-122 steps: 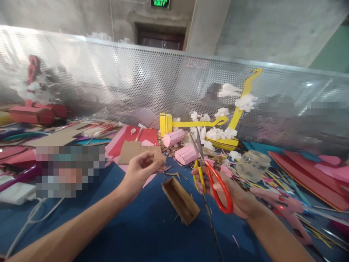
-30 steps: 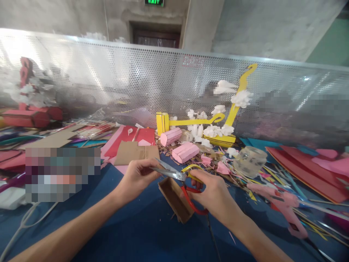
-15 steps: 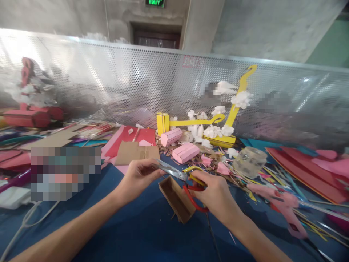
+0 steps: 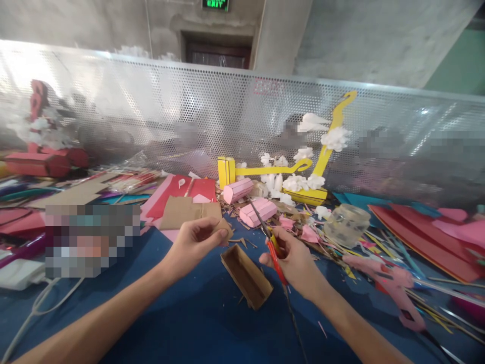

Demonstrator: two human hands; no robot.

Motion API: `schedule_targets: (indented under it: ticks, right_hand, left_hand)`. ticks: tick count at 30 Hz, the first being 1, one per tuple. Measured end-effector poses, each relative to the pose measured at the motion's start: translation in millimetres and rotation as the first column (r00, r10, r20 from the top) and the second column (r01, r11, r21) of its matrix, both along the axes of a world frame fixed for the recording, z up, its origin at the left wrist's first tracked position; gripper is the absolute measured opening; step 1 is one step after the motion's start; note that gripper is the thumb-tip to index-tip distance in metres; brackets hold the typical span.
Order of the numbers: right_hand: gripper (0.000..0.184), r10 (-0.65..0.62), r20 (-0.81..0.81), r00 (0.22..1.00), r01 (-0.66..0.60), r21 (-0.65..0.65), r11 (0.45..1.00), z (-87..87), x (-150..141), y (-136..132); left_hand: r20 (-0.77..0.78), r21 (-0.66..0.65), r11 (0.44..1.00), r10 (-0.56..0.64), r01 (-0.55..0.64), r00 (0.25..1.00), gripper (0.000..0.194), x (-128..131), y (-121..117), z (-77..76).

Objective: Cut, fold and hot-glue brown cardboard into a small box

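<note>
The small cardboard piece (image 4: 227, 230) is held in the air above the table (image 4: 189, 323), in the left hand (image 4: 197, 240) of the person. It lies to the left of the scissors (image 4: 276, 259), clearly apart from them, and I judge this gap to be the relation that matters most here. The left hand is the nearer one, because its grip is pinching the piece between the thumb and the fingers. The right hand (image 4: 297, 268) has its grip closed around the scissors, at the red and yellow handles. The long axis of the scissors goes forward and a little to the left, so the blades point past the piece and not at it; in the view the tips cross in front of a pink block (image 4: 261, 213). The blades are seen almost from the edge, so I cannot tell if they are fully together.

The piece is plain brown and looks flat and thin. The fingers cover a good part of it, therefore I cannot tell its full outline or its long axis. Below and between the two hands stands an open cardboard box (image 4: 259, 297) of the same brown colour, narrow, with its length running from far left to near right.
</note>
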State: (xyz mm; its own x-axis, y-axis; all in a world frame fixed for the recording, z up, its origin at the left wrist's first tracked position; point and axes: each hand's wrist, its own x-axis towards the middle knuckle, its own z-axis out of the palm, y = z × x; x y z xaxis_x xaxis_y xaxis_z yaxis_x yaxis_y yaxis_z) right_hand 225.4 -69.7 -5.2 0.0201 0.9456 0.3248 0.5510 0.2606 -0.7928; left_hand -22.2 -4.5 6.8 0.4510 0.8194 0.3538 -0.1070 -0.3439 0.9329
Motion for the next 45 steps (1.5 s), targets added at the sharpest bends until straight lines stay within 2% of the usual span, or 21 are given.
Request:
schedule_targets:
  ticks: [3,6,9,12,17,20,22,24,26,28,30,32,33,34,36,38,40,42,45]
  right_hand:
    - [0.038,-0.009,0.133,0.991,0.004,0.033,0.999,-0.3,0,-2]
    - [0.035,-0.079,0.261,0.962,0.071,0.04,0.997,0.7,-1,0]
    - [0.032,-0.169,0.329,0.929,0.145,0.095,0.985,-0.5,5,7]
    - [0.033,-0.171,0.389,0.905,0.142,0.102,0.985,-3.7,18,12]
    - [0.017,-0.122,0.435,0.892,0.091,0.092,0.992,-3.0,33,13]
    - [0.023,-0.141,0.435,0.889,0.092,0.133,0.987,2.4,25,9]
    - [0.021,-0.111,0.394,0.913,0.049,0.164,0.985,6.5,12,3]
    - [0.024,0.041,0.25,0.967,-0.077,0.137,0.988,9.6,-4,-3]
    - [0.019,0.172,0.177,0.969,-0.196,0.126,0.973,11.2,-16,-7]
    - [0.015,0.188,0.144,0.971,-0.207,0.129,0.97,11.3,-21,-8]
    - [0.018,0.123,0.073,0.99,-0.132,0.134,0.982,10.3,-18,-6]
    - [0.022,0.042,-0.044,0.998,-0.036,0.136,0.99,8.4,-9,-2]
    - [0.025,0.013,-0.105,0.994,0.002,0.137,0.991,7.2,-4,0]
    - [0.029,-0.007,-0.162,0.987,0.03,0.137,0.99,5.9,0,1]
    - [0.034,-0.019,-0.259,0.966,0.053,0.126,0.991,3.5,5,4]
    - [0.038,-0.005,-0.328,0.945,0.04,0.099,0.994,2.2,6,4]
    - [0.037,0.045,-0.36,0.932,-0.029,0.051,0.998,3.1,4,2]
    - [0.035,0.154,-0.37,0.916,-0.172,-0.017,0.985,6.3,1,-2]
    - [0.032,0.338,-0.439,0.833,-0.423,-0.111,0.899,11.6,-3,-9]
  left_hand:
    - [-0.011,-0.012,1.0,-0.006,0.005,1.0,0.026,0,0,0.8]
    - [-0.02,-0.049,0.999,0.011,-0.012,1.0,0.025,0,1,-1.0]
    - [-0.022,-0.07,0.998,0.007,-0.009,1.0,0.037,0,3,-3.5]
    - [0.012,-0.09,0.996,0.005,-0.004,1.0,0.045,0,5,-5.0]
    - [0.093,-0.107,0.994,-0.004,0.014,0.996,0.03,1,6,-5.6]
    - [0.054,-0.094,0.995,-0.019,0.024,0.998,0.027,3,1,-7.1]
    - [-0.03,-0.049,0.998,-0.027,0.026,0.999,0.025,5,-5,-9.7]
    - [-0.134,0.035,0.996,-0.076,0.082,0.988,0.024,8,-12,-12.8]
    - [-0.219,0.119,0.98,-0.128,0.157,0.967,0.028,10,-17,-14.4]
    - [-0.301,0.213,0.96,-0.111,0.181,0.947,0.036,8,-19,-12.7]
    - [-0.396,0.359,0.914,-0.032,0.187,0.918,0.048,4,-18,-7.7]
    - [-0.496,0.531,0.781,-0.029,0.33,0.868,0.068,-2,-15,-2.2]
    - [-0.547,0.557,0.716,-0.066,0.421,0.834,0.065,-4,-13,-0.4]
    - [-0.574,0.579,0.67,-0.071,0.465,0.816,0.065,-5,-11,0.4]
    - [-0.635,0.603,0.578,-0.07,0.55,0.769,0.039,-4,-9,-1.0]
    - [-0.667,0.618,0.531,-0.037,0.58,0.744,0.019,-2,-8,-4.4]
    - [-0.659,0.626,0.551,-0.005,0.552,0.753,0.021,0,-8,-6.7]
    - [-0.614,0.631,0.612,0.017,0.477,0.789,0.022,0,-8,-6.1]
    - [-0.538,0.61,0.719,0.066,0.334,0.841,0.026,-3,-9,-1.4]
